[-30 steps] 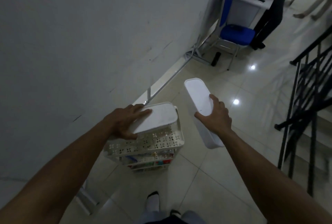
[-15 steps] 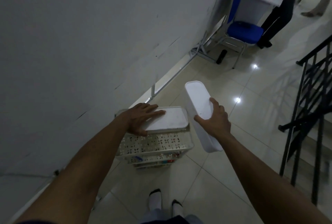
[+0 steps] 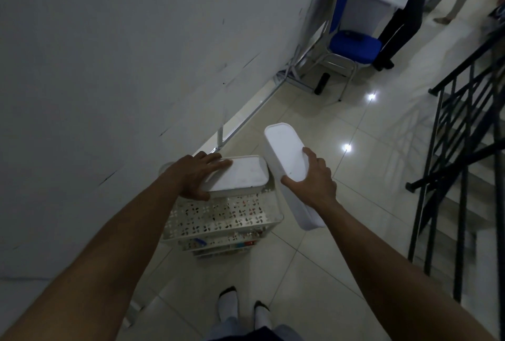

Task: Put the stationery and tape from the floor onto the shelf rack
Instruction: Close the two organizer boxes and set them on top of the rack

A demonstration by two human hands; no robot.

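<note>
setting: dim tiled floor (image 3: 314, 272) beside a pale wall (image 3: 109, 53), seen from above by a standing person whose white-socked feet (image 3: 228, 302) show at the lower edge.
shelf rack: white rack (image 3: 224, 220) with perforated tiers, standing on the floor close to the wall; small colourful items lie on its lower tiers, too small to identify.
flat white container: lidded box (image 3: 240, 176) resting on the top tier of the rack, lid up.
left hand: left hand (image 3: 195, 175) laid over the near-left end of the flat white container, fingers spread along the lid and thumb curled under its front edge, gripping it.
long white container: narrow lidded box (image 3: 287, 160) held in the air just right of the rack, tilted, far end higher; its upper corner is just beside the flat container, contact not discernible.
right hand: right hand (image 3: 314, 182) wrapped around the middle of the long white container, thumb on its near side, fingers over the far side, closed firmly on it.
background: blue chair (image 3: 355, 45) and white desk (image 3: 374, 7) far along the wall; black stair railing (image 3: 464, 127) at right; legs of other people near the desk.
</note>
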